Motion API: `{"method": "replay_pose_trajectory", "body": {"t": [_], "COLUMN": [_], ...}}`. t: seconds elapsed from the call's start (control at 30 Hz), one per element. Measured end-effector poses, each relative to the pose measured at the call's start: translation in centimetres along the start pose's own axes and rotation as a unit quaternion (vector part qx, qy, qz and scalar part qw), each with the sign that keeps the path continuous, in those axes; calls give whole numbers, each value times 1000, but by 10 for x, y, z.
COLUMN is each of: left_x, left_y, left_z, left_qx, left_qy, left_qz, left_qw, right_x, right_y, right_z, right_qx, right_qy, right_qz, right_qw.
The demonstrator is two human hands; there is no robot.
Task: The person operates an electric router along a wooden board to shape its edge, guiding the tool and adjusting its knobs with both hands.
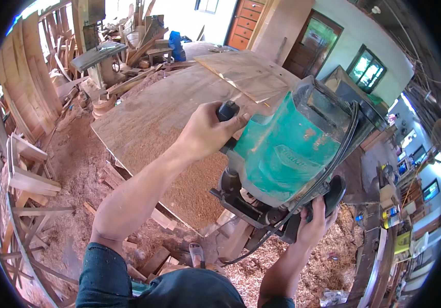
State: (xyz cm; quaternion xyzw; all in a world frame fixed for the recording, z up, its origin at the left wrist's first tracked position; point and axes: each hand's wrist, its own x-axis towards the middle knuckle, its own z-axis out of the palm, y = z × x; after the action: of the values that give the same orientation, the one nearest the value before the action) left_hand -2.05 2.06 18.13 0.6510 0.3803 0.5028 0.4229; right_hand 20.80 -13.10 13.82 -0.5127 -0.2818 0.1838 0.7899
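A large green power tool (287,149) with a dusty dark top and a black cord fills the middle right. My left hand (211,128) is wrapped round a black knob on the tool's left side, thumb toward the green body. On the other side, my right hand (315,220) has its fingers round the black handle (336,192) at the lower right. Under the tool's black base, a wooden piece (237,240) shows partly. Behind and left of the tool lies a large wooden board (153,110) strewn with sawdust.
Another thin sheet (251,77) lies on the board's far part. Wood shavings (328,262) and offcuts cover the floor. Curved wooden pieces (30,177) stand at the left. Bottles and tools line a bench (379,267) at the right. A sandalled foot (196,252) shows below.
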Motion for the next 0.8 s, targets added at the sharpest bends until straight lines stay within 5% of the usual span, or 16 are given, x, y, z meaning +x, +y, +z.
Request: {"method": "replay_pose_trajectory", "body": {"t": [0.2, 0.37, 0.47, 0.7, 0.8], "left_x": [-2, -5, -9, -6, 3], "left_y": [-6, 2, -1, 4, -7], "left_z": [-4, -7, -5, -1, -3], "left_qx": [-122, -68, -48, -35, -23], "left_qy": [-60, -39, -22, -16, -26], "left_qz": [21, -27, -46, -66, -38], "left_qw": [990, 997, 998, 997, 999], "right_x": [-4, 2, -11, 7, 13], "right_y": [-6, 3, -10, -19, -13], "right_z": [2, -6, 8, -3, -7], "right_qx": [-1, -48, 8, 107, 96], "right_qy": [15, -21, 48, -92, -70], "right_qz": [27, 14, 32, 97, 83], "right_qw": [1000, 999, 998, 985, 989]}}
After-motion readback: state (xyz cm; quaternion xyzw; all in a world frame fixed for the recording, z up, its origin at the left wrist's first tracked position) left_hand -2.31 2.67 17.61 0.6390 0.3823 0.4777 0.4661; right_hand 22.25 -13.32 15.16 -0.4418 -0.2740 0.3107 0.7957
